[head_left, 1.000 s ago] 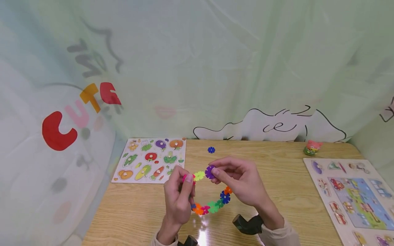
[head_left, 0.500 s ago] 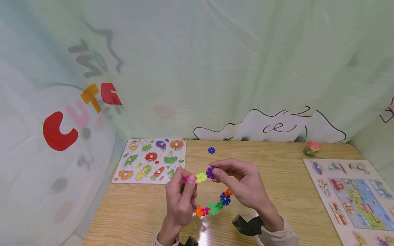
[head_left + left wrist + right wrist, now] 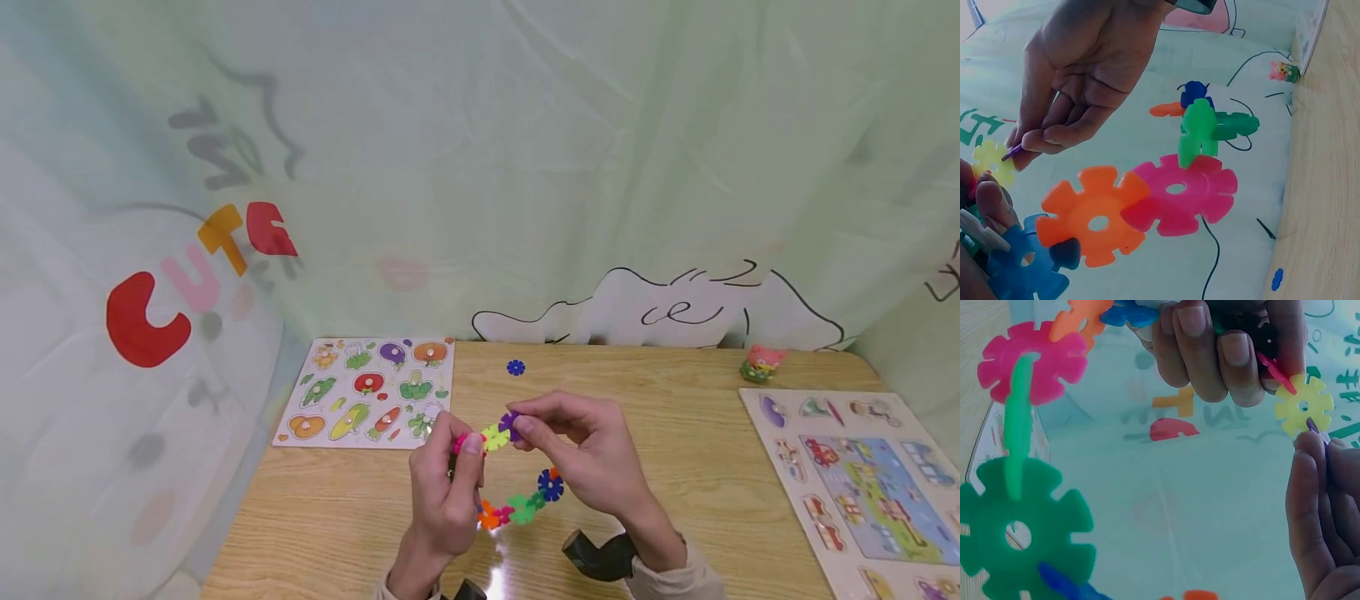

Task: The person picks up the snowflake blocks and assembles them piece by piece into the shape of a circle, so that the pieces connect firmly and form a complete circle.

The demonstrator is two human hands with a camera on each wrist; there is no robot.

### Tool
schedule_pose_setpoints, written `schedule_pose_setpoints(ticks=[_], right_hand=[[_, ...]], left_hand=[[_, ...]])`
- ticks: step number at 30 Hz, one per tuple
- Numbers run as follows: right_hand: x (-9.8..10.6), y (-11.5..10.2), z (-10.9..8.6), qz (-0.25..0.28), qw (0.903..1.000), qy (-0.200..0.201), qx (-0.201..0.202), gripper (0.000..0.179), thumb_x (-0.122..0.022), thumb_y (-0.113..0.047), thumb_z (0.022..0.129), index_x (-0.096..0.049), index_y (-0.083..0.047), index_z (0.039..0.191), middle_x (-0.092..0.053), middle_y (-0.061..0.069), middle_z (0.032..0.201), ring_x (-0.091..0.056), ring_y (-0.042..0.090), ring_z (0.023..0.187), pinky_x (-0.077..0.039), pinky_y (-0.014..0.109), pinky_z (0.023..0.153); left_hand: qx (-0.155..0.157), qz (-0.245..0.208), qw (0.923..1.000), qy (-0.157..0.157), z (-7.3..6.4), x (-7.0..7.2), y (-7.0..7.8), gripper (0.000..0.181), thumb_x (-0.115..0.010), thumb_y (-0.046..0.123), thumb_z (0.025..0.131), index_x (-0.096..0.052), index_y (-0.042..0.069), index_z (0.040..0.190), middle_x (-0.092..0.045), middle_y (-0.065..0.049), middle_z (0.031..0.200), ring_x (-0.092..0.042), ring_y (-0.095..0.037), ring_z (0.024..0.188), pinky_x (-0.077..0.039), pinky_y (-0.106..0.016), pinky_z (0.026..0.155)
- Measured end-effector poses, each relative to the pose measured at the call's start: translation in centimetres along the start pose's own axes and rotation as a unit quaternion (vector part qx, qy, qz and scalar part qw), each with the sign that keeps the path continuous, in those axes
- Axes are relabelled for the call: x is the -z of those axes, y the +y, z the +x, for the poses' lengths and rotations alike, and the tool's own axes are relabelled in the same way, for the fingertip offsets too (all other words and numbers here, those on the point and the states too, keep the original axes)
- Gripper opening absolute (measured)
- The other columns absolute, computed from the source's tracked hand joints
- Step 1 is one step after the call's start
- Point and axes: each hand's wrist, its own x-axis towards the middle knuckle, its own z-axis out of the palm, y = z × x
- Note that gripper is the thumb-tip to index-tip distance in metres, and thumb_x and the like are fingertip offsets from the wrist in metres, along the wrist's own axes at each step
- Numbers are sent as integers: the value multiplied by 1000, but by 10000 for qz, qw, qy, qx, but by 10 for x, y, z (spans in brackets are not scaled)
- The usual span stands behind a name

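Note:
A chain of notched, flower-shaped plastic discs hangs in a loop between my two hands. My left hand (image 3: 444, 492) pinches a pink disc (image 3: 462, 443) at one end, with a yellow disc (image 3: 496, 437) sticking out beyond it. Between thumb and fingers of my right hand (image 3: 592, 450) is a purple disc (image 3: 510, 425), its edge meeting the yellow one's rim. Lower in the loop come an orange disc (image 3: 1094, 215), another pink disc (image 3: 1179, 195), light green and dark green discs (image 3: 1029, 528), and a blue disc (image 3: 551, 484). Part of the chain is hidden behind the left fingers.
A loose blue disc (image 3: 516, 367) lies on the wooden table (image 3: 675, 433) beyond my hands. At the left is a vegetable puzzle board (image 3: 345, 408); at the right, another picture puzzle board (image 3: 795, 492). A small pink-and-green figurine (image 3: 762, 364) stands near the back curtain (image 3: 525, 167).
My left hand has moved slightly right, bringing the yellow disc up to the purple one, and the gap between them has closed. The purple disc has turned a little in my right fingers.

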Motion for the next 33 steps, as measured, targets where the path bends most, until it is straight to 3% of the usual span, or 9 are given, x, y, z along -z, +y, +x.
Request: schedule_pose_setpoints(ticks=[7, 11, 14, 17, 19, 22, 25, 28, 33], right_hand=[[-4, 1, -1, -229, 9996, 169, -40, 17, -70, 13, 94, -77, 1, 105, -80, 15, 93, -76, 13, 74, -67, 32, 66], [-5, 2, 0, -644, 9978, 168, 76, 16, -71, 10, 95, -76, -3, 104, -80, 10, 90, -76, 12, 73, -67, 31, 67], [-6, 5, 1, -835, 9963, 170, 131, 16, -71, 10, 95, -74, -3, 103, -81, 9, 90, -77, 12, 74, -67, 30, 68], [-6, 7, 2, -915, 9957, 167, 47, 16, -72, 10, 95, -73, -3, 104, -81, 8, 89, -77, 12, 74, -67, 28, 71], [-7, 9, 2, -1012, 9948, 132, -77, 15, -73, 7, 95, -73, -4, 105, -81, 7, 87, -78, 11, 74, -65, 24, 67], [-7, 11, 2, -1222, 9922, -7, -252, 13, -74, 1, 96, -71, -6, 107, -81, 4, 85, -78, 9, 73, -58, 18, 55], [-2, 13, 3, -1411, 9885, -247, -485, 13, -73, -4, 99, -70, -7, 112, -81, 2, 85, -78, 9, 73, -52, 20, 49], [10, 16, 5, -1523, 9849, -358, -744, 17, -68, -6, 103, -68, -6, 120, -82, 2, 89, -78, 9, 76, -61, 24, 62], [43, 45, 13, -1924, 9719, 71, -1351, 25, -63, -19, 109, -66, -7, 129, -81, 10, 95, -78, 16, 80, -66, 29, 74]], left_hand=[[198, 32, 9997, 104, -1, -3, -2, 22, -44, -13, 98, -46, 6, 87, -41, -1, 54, -37, 4, 43, -32, -10, 33], [941, -253, 9951, 151, -1, -5, -2, 21, -42, -6, 105, -44, 5, 86, -40, -6, 50, -38, 1, 41, -34, -15, 32], [1955, -674, 9784, 66, 1, -5, 0, 24, -40, 8, 113, -43, 2, 90, -38, -15, 49, -39, -3, 41, -36, -17, 35], [2882, -1164, 9504, -111, 4, -4, 0, 29, -37, 22, 116, -43, -1, 98, -36, -18, 50, -40, -6, 43, -38, -18, 42], [3253, -1445, 9341, -267, 5, -2, -2, 29, -33, 22, 115, -45, -3, 105, -38, -13, 51, -41, -8, 44, -41, -18, 44], [3461, -1765, 9201, -491, 5, 0, -6, 29, -27, 16, 112, -48, -4, 114, -42, -2, 53, -42, -8, 43, -42, -18, 44], [3463, -1866, 9176, -564, 5, 1, -10, 32, -26, 11, 108, -51, -6, 116, -44, 2, 56, -43, -7, 41, -42, -18, 41], [3477, -1867, 9176, -468, 5, 3, -16, 34, -26, 10, 107, -53, -8, 116, -47, 2, 58, -44, -7, 40, -43, -18, 40], [3592, -1928, 9131, -119, 6, 8, -23, 34, -24, 9, 107, -54, -4, 115, -51, 1, 63, -46, -9, 42, -45, -18, 40]])
